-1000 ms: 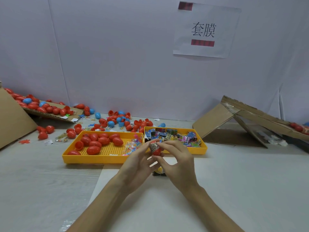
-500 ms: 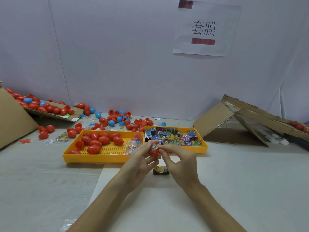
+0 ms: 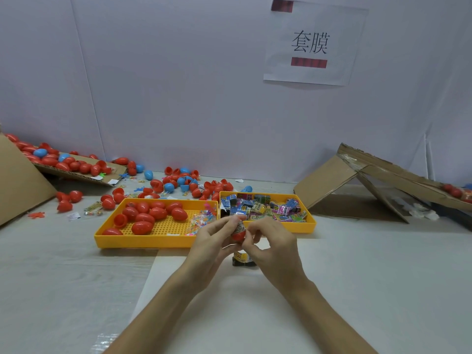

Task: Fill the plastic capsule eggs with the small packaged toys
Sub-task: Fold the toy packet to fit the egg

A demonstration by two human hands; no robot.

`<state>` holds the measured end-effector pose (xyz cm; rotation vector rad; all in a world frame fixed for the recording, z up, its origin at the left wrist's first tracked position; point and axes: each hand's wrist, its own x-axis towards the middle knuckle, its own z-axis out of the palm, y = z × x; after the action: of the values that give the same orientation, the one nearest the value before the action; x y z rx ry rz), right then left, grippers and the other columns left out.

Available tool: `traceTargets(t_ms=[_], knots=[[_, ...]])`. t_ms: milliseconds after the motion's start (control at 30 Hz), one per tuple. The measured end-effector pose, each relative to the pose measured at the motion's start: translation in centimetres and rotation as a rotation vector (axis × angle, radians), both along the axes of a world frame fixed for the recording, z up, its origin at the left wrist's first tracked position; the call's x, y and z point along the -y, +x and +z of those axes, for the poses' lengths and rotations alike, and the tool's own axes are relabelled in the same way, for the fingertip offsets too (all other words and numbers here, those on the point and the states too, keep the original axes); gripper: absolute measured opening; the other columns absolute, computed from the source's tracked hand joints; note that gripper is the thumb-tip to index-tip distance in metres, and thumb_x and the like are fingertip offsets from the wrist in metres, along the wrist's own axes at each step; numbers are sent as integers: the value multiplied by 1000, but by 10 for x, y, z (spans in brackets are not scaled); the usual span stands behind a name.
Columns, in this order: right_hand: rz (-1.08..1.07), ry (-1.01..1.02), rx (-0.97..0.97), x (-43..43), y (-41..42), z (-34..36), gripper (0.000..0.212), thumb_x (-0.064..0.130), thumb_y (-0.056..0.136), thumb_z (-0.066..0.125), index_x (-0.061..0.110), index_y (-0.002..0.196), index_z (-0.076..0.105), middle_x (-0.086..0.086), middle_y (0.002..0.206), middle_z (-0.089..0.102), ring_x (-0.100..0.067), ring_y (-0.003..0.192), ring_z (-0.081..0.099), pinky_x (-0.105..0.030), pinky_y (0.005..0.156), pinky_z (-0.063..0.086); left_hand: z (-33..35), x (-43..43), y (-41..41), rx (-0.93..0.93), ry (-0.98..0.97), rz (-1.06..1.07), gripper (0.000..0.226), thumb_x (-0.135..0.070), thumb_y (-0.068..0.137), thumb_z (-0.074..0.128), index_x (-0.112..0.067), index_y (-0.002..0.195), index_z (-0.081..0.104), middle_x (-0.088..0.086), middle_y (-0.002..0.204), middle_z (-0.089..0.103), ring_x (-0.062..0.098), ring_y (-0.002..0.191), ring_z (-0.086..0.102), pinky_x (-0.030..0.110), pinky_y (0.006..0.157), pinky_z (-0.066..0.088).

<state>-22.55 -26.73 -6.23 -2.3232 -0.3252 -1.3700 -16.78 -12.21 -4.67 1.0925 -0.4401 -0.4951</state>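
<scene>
over the desk (image 3: 383,277), the left hand (image 3: 212,244) curls its fingers (image 3: 222,224) round a smooth red plastic egg half (image 3: 238,235); the right hand (image 3: 277,247) pinches the crinkly toy packet (image 3: 240,226) poking from its top. a perforated yellow tray (image 3: 143,241) of glossy eggs (image 3: 143,227) lies at 11 o'clock.

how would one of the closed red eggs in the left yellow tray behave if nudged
A closed red egg would probably roll or wobble, being rounded; its glossy shell may be slick to pinch. It looks like thin plastic, so likely light. The raised rim of the yellow tray should contain it.
</scene>
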Motion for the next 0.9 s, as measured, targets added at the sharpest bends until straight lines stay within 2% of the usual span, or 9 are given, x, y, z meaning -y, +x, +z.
traceTargets(t_ms=[133, 233, 333, 500, 633, 767, 900], knots=[[2, 66, 34, -1, 0, 1, 8, 14, 87, 60, 10, 81, 62, 1, 75, 58, -13, 67, 53, -27, 60, 48, 3, -1, 1, 52, -26, -75, 30, -31, 89, 74, -22, 118, 75, 17, 114, 73, 31, 108, 71, 32, 83, 59], [3, 115, 46, 1, 0, 3, 8, 13, 87, 59, 9, 80, 61, 2, 75, 56, -11, 67, 51, -22, 61, 46, 0, -1, 3, 164, -14, -116, 47, -14, 85, 73, -31, 129, 68, 5, 121, 72, 29, 113, 69, 34, 85, 59], [2, 128, 37, 1, 0, 3, 11, 15, 87, 58, 8, 80, 61, 2, 75, 56, -10, 67, 49, -17, 61, 44, 0, -1, 2, 243, 40, -86, 46, -15, 83, 75, -36, 124, 69, -8, 120, 72, 21, 112, 69, 30, 83, 59], [6, 145, 29, -1, 0, 4, 13, 16, 86, 56, 7, 79, 61, 2, 75, 56, -5, 68, 45, -7, 64, 39, -1, -1, 2, 263, 72, -48, 39, -20, 80, 78, -38, 115, 74, -15, 114, 72, 13, 107, 71, 26, 79, 59], [10, 123, 25, -2, -1, 3, 13, 15, 87, 57, 6, 78, 61, 0, 74, 57, -9, 66, 47, -11, 62, 40, -3, 0, 3, 262, 89, -2, 38, -24, 76, 80, -36, 112, 74, -10, 115, 72, 18, 107, 71, 30, 82, 59], [5, 109, 36, -1, 0, 2, 13, 16, 87, 58, 7, 79, 61, -1, 74, 57, -11, 66, 48, -15, 60, 43, -1, 0, 2, 273, 87, 4, 36, -24, 77, 79, -40, 109, 75, -14, 115, 71, 15, 107, 71, 27, 81, 58], [16, 141, 12, -2, 1, 1, 5, 12, 89, 61, 10, 84, 62, 3, 78, 58, -8, 69, 51, -15, 63, 44, -2, 0, 4, 217, 37, -1, 46, -19, 79, 77, -36, 121, 72, -15, 119, 71, 17, 111, 70, 30, 82, 59]])
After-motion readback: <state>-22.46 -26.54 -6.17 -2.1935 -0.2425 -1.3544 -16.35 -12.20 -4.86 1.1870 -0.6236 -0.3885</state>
